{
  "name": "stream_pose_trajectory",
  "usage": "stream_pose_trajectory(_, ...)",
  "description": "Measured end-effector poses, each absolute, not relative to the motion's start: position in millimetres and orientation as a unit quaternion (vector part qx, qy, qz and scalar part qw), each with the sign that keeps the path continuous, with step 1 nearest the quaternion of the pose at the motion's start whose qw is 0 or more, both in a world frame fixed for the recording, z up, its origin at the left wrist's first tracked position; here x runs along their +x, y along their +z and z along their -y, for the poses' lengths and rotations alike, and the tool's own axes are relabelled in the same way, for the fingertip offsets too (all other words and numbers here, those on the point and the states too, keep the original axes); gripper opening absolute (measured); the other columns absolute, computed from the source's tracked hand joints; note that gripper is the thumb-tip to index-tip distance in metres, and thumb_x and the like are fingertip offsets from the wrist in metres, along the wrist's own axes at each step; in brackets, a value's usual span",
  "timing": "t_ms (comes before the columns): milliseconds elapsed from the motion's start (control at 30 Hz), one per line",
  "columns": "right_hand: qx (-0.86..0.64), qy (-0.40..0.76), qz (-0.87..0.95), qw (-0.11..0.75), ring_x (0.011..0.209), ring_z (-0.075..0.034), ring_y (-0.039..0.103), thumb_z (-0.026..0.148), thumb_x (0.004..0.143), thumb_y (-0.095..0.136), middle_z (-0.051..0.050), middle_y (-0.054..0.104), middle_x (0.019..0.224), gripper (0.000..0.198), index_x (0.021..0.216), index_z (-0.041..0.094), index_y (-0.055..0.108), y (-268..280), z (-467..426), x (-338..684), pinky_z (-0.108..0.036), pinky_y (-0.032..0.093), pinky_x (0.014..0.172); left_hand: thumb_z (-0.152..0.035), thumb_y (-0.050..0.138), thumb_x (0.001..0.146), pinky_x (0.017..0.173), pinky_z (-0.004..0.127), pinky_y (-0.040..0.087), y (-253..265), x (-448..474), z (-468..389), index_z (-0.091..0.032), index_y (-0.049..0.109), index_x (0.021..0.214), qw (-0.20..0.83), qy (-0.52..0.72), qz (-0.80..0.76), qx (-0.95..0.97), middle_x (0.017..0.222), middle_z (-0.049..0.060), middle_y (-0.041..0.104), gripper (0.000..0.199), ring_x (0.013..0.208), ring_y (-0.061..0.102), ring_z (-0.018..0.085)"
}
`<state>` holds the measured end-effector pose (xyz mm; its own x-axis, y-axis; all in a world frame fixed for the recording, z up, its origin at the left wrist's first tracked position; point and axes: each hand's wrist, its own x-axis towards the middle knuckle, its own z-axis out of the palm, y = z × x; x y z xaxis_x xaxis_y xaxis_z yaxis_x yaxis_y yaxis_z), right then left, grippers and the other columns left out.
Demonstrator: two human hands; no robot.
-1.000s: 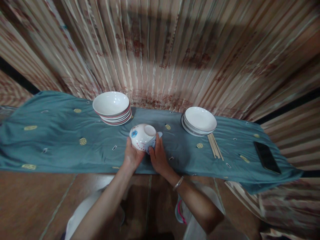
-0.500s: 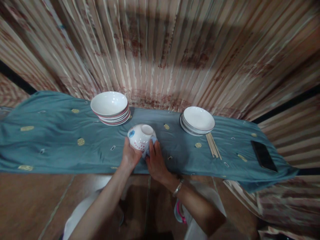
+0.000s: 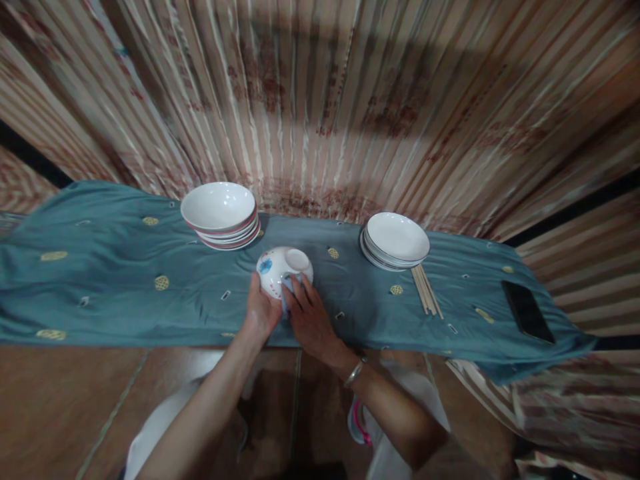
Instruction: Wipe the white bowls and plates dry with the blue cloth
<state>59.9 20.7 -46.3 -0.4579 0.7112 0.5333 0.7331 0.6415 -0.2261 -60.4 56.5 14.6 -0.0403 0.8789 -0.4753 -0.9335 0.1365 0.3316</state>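
A white bowl (image 3: 273,270) with blue and red flower patterns is tipped so that its base faces up and away from me. My left hand (image 3: 263,308) grips it at the lower left, thumb along the side. Against the bowl's outer wall my right hand (image 3: 309,317) presses a light blue cloth (image 3: 286,297), mostly covered by the fingers. The bowl is held above the table's front half; its inside is hidden.
On the teal cloth-covered table (image 3: 115,280) stand a stack of bowls (image 3: 220,213) at left and a stack of plates (image 3: 397,240) at right. Several chopsticks (image 3: 427,292) and a black phone (image 3: 527,311) lie farther right. A curtain (image 3: 310,120) hangs behind.
My right hand and the cloth have slid left across the bowl's outer wall, from its right edge toward its front. The bowl has turned slightly in my left hand.
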Motion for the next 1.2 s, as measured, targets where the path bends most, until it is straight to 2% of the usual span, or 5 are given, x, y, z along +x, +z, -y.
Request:
stream_pose_trajectory(200,-0.433,-0.023,0.850,0.297,0.152,-0.029,0.015,0.010,0.097,0.039,-0.013,0.041,0.155,0.049,0.145,0.015,0.044,-37,-22,61,-0.055,0.038,0.115,-0.041,0.030,0.102,0.086,0.027,0.057,14,-59,-57,-0.008,0.040,0.149,0.694,0.651,-0.304,-0.047,0.104,0.015,0.076,0.058,0.088,0.074,0.020)
stream_pose_trajectory(433,-0.427,-0.054,0.849,0.306,0.152,-0.030,0.014,0.016,0.099,0.040,-0.013,0.043,0.154,0.044,0.142,0.012,0.048,-25,-26,62,-0.052,0.036,0.115,-0.041,0.027,0.103,0.092,0.028,0.055,24,-53,-55,-0.006,0.042,0.147,0.687,0.644,-0.333,-0.037,0.100,0.014,0.077,0.058,0.096,0.073,0.020)
stream_pose_trajectory(667,-0.447,-0.016,0.846,0.291,0.151,-0.029,0.019,0.018,0.096,0.040,-0.012,0.040,0.156,0.049,0.145,0.016,0.046,-10,-30,66,-0.053,0.032,0.117,-0.039,0.029,0.103,0.099,0.028,0.051,27,-47,-56,-0.003,0.044,0.145,0.683,0.643,-0.345,-0.020,0.106,0.015,0.076,0.058,0.105,0.071,0.020)
stream_pose_trajectory(967,-0.459,-0.001,0.825,0.329,0.150,-0.029,0.020,0.029,0.098,0.036,-0.015,0.040,0.155,0.052,0.148,0.013,0.041,-2,-39,75,-0.054,0.027,0.119,-0.038,0.033,0.102,0.102,0.035,0.051,22,-47,-53,-0.012,0.047,0.145,0.697,0.640,-0.324,0.020,0.116,0.013,0.074,0.052,0.112,0.068,0.024)
stream_pose_trajectory(1200,-0.474,-0.006,0.814,0.335,0.150,-0.029,0.021,0.034,0.101,0.031,-0.019,0.039,0.154,0.056,0.152,0.010,0.034,-8,-40,74,-0.054,0.027,0.119,-0.038,0.031,0.102,0.102,0.035,0.051,26,-46,-51,-0.010,0.048,0.144,0.692,0.633,-0.346,0.025,0.114,0.013,0.074,0.053,0.114,0.067,0.024)
